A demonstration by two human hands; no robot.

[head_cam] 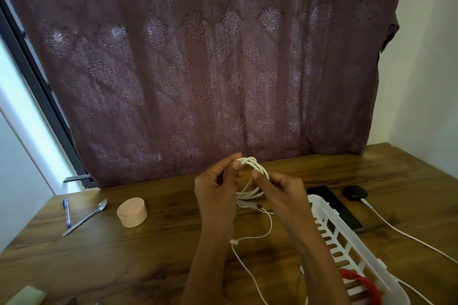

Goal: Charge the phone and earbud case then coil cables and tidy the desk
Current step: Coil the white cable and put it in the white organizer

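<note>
A white cable (252,166) is wound into a small coil held up above the wooden desk (148,255). My left hand (215,188) pinches the coil's top with thumb and fingers. My right hand (280,193) grips the coil's right side. The cable's loose tail (250,272) hangs down toward the near desk edge. A black phone (334,205) lies flat to the right, partly behind a white slotted basket (329,230). A black earbud case (354,192) sits beyond it with a white cable (406,235) plugged in.
A red cable (359,285) lies coiled in the basket. On the left lie a purple pen (67,213), a metal spoon (86,216) and a round pink box (132,212). A pale block (24,296) sits at the near left corner. A purple curtain (210,57) hangs behind the desk.
</note>
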